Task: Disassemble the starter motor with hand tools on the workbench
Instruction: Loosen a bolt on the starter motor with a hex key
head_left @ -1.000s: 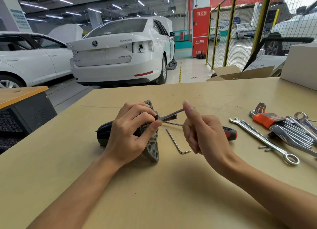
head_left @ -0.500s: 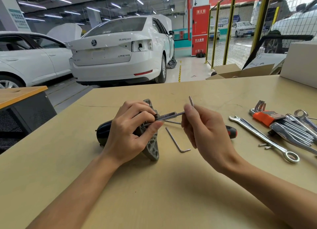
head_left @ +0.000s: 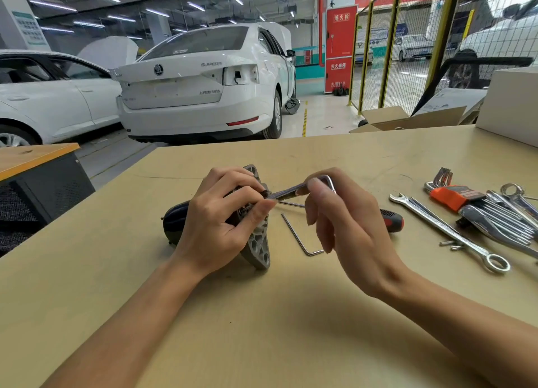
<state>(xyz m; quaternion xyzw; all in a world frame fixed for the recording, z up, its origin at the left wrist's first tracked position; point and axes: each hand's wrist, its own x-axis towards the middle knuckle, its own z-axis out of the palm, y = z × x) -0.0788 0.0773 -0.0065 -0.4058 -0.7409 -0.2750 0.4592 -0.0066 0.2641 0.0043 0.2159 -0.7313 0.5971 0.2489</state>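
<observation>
The starter motor [head_left: 259, 248] lies on the tan workbench [head_left: 262, 315], its dark body to the left and its grey flange facing right. My left hand [head_left: 221, 221] grips it from above, fingers curled over the flange end. My right hand [head_left: 340, 216] pinches an L-shaped hex key [head_left: 294, 188] between thumb and fingertips. The key's long arm points left into the flange end, next to my left fingertips. The key's bend sits at the top of my right hand.
A second hex key [head_left: 297, 236] lies between my hands. A red-and-black screwdriver [head_left: 391, 220] lies behind my right hand. Right of it are a combination wrench [head_left: 448, 230], small loose pins [head_left: 451, 245], an orange hex key holder [head_left: 449, 195] and several more wrenches [head_left: 500, 218]. Cardboard boxes [head_left: 407, 120] stand at the back.
My right hand has turned the hex key, so its short arm swung from pointing up to lying over my fingers. My left hand has kept its grip on the motor.
</observation>
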